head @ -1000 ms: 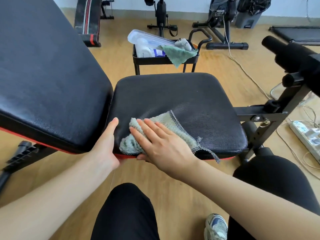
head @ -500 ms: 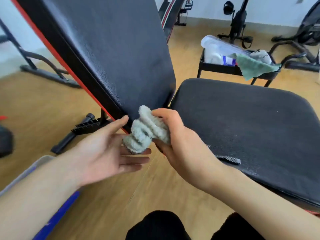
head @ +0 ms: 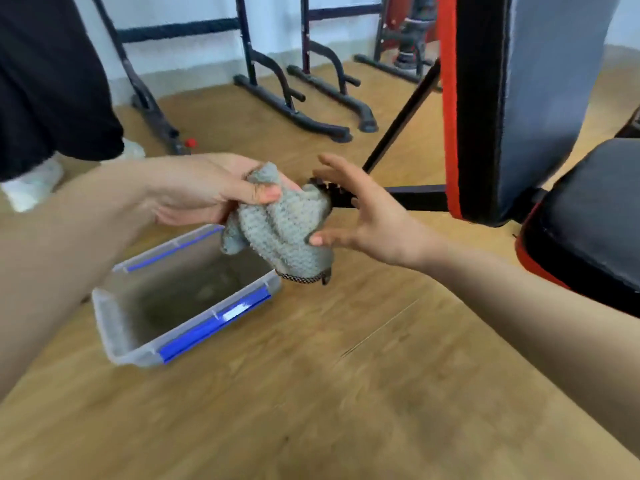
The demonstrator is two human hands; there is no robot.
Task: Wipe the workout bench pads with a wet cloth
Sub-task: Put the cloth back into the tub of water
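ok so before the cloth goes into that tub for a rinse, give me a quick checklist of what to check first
1. Cloth secured: ok, the left hand has it in a pinching grip at the top.
2. Right hand out of the way: not ok, open, its thumb touching the cloth.
3. Cloth above the tub: not ok, it hangs over the tub's far right corner, partly over the floor.
4. Tub open: ok, no lid on it.
5. Water in the tub: cannot tell, the inside is blurred.
6. Cloth clear of the bench pad: ok, well apart.
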